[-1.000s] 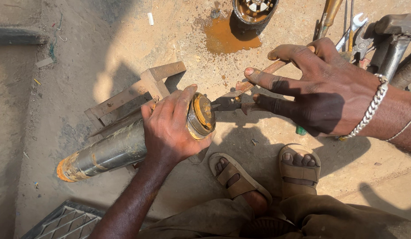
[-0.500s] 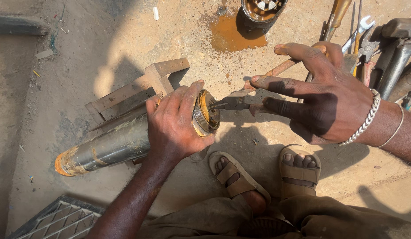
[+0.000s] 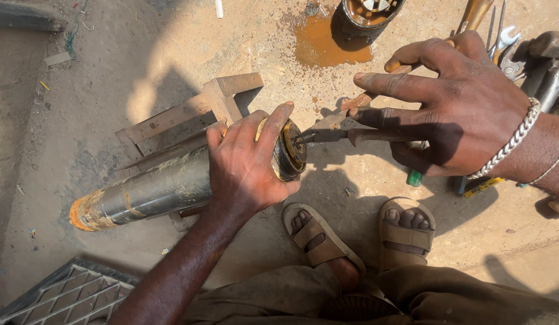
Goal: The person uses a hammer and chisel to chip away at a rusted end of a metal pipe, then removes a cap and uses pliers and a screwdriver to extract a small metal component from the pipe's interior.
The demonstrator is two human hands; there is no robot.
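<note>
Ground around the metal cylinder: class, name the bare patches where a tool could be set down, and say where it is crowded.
Bare patches: the sandy ground left of the angle-iron rest, and the ground right of the sandalled feet. Crowded: the top right, with spanners, an oily can and its rusty puddle; also between both hands, where pliers meet the cylinder.

My right hand (image 3: 466, 114) has spread wider since a second ago — the forefinger and middle finger now stretch out straight toward the cylinder (image 3: 153, 189), where before they curled more loosely. The pliers (image 3: 345, 128) have closed in: their tips, short of the end cap (image 3: 290, 150) earlier, now sit right at its face. My left hand (image 3: 246, 165) has shifted its grip — the forefinger now lies over the cap's rim.
</note>
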